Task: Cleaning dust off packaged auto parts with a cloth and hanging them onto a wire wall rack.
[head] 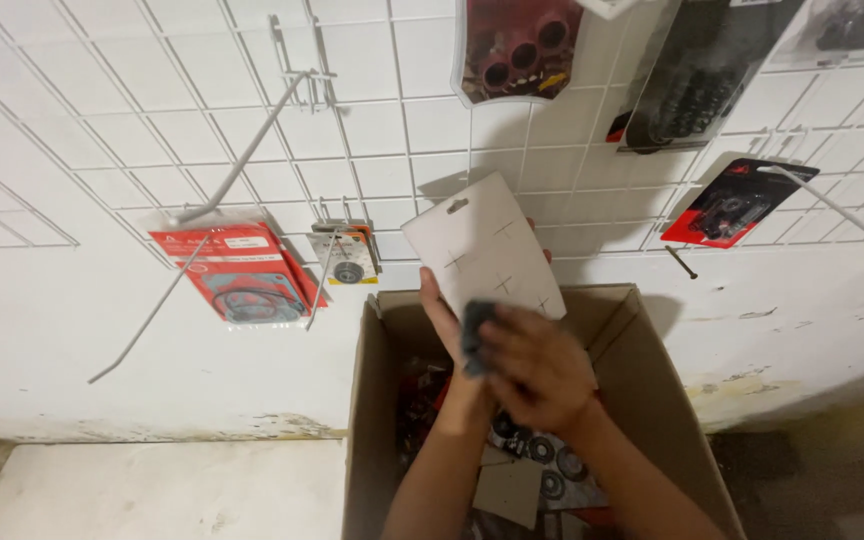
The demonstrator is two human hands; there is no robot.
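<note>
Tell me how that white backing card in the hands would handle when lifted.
The white card probably feels light and fairly stiff: it stands upright, held only at its lower edge by the left hand. It is thin, so it likely flexes under pressure. The right hand presses a dark cloth against it.

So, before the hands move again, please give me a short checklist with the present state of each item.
1. Left hand grips the white card: ok, held up above the box.
2. Right hand holds the dark cloth against the card: ok.
3. Card's hang hole is intact: ok, visible at its top.
4. A free hook on the wire grid: ok, a long bare one at upper left.
5. Card's front side is clean: cannot tell, only the blank back shows.
6. Box stands steady: cannot tell, its base is out of view.
</note>
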